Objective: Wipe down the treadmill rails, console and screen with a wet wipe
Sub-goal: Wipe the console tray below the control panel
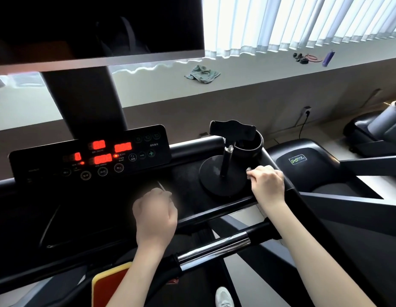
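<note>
Bright daylight comes through the vertical blinds [303,18] at one o'clock. Below them runs a long pale window sill [248,69] with a crumpled greenish cloth [202,74] lying on it and a purple bottle [328,58] well off toward two o'clock.

The treadmill's dark screen [99,25] fills the eleven o'clock corner. Beneath it the console [90,156] glows with red digits, too blurred to read. On the console tray, a little to the three o'clock side of centre, stands a black phone stand [214,180] on a round base, with a cup holder [252,147] just behind it.

The person's right hand [266,182] sits at the three o'clock edge of that base, between the stand and the right rail [314,213]. Its fingers are curled round a small pale scrap, the wet wipe [249,170], which peeks out at the fingertips against the base rim.

The left hand [156,213] hangs over the tray's near edge, toward six o'clock of the console. It is motion-blurred with the fingers curled in. A thin pale line shows by the knuckles, and I cannot tell whether it holds anything.

A handlebar [214,247] with a chrome section crosses at five o'clock. A second treadmill [301,160] stands at three o'clock.
</note>
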